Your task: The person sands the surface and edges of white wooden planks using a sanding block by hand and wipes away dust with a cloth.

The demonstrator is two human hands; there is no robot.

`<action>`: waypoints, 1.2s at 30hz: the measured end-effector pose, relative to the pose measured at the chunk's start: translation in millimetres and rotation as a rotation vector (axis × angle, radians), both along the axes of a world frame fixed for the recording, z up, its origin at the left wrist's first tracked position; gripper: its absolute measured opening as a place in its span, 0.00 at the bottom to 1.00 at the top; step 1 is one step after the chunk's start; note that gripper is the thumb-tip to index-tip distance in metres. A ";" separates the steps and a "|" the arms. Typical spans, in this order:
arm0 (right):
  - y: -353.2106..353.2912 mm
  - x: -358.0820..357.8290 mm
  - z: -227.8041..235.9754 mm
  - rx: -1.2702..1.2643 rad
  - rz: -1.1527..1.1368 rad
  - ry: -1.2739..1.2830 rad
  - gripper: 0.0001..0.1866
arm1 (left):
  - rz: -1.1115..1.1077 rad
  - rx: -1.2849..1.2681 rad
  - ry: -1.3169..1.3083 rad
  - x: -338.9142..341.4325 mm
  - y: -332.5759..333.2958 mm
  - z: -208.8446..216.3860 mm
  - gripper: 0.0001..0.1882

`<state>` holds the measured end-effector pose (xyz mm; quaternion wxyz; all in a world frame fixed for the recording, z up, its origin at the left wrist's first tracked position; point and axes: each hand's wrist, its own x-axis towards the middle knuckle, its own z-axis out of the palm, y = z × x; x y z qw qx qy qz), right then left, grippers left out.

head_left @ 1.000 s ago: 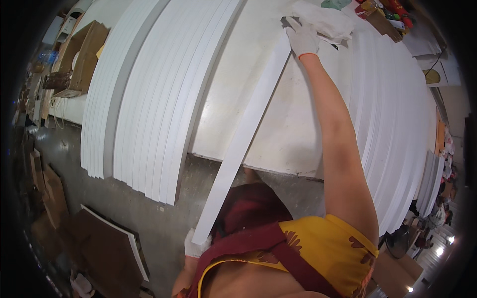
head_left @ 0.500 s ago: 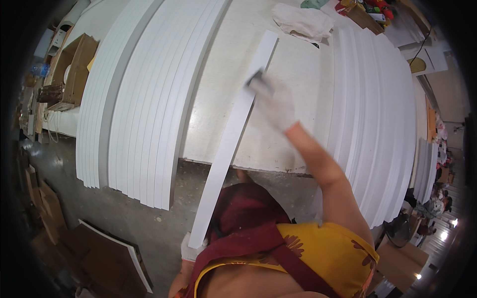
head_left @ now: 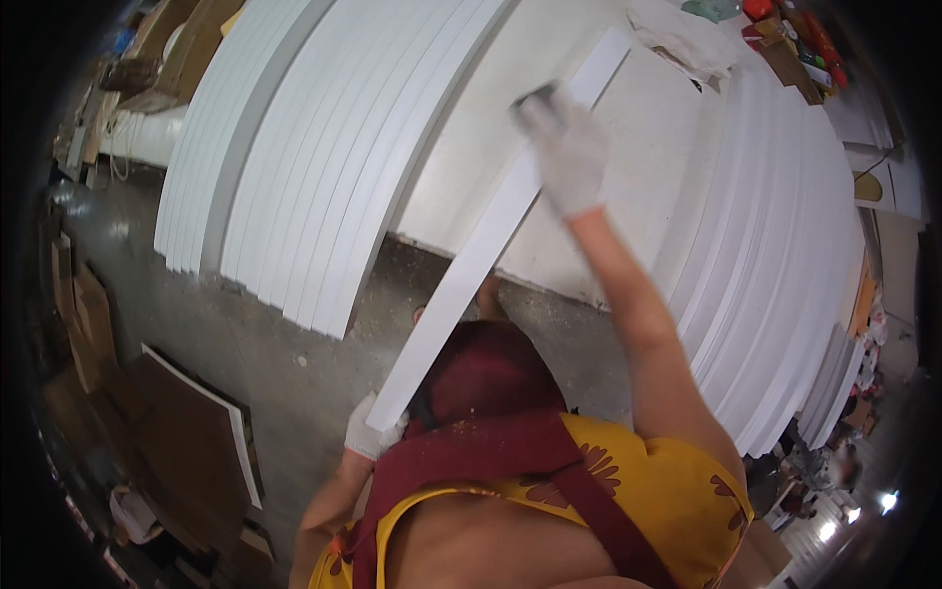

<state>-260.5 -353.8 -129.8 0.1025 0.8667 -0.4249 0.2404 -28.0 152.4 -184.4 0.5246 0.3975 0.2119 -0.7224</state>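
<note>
A long white strip of board [head_left: 469,265] slants from the worktable down to my body. My left hand [head_left: 373,429], in a pale work glove, is closed around its near end beside my apron. Toward the far end, my gloved right hand [head_left: 577,162] reaches across the strip, blurred by motion. It grips a small dark block [head_left: 538,103], which lies at the strip's left edge. Whether the block touches the surface cannot be made out. The fingers around the block are partly smeared.
Stacked white strips [head_left: 334,177] stand in rows on the left of the worktable [head_left: 579,260]. More white strips [head_left: 756,265] fill its right side. A pale cloth [head_left: 682,39] lies at the far end, near a cardboard box [head_left: 785,59] of odds and ends. A brown panel [head_left: 186,422] is on the floor at left.
The whole view has shifted, moving the table and strip up and rightward in it. My right hand and the block have moved from over the strip toward its left edge. My left hand keeps its hold.
</note>
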 end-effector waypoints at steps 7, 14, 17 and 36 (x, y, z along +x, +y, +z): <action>262.4 45.8 17.6 0.455 0.710 -0.214 0.15 | 0.062 0.037 0.180 1.6 -18.8 7.1 0.23; 50.3 -6.0 -1.0 0.186 -0.088 -0.217 0.17 | -0.116 -0.138 -0.111 -23.5 -68.9 3.9 0.28; 81.7 19.7 10.1 0.097 -0.136 -0.097 0.16 | 0.042 -0.227 0.304 -34.1 -88.3 5.3 0.28; 352.0 69.5 37.5 0.351 0.731 -0.007 0.22 | 0.445 -0.502 1.234 -50.0 -98.3 2.9 0.43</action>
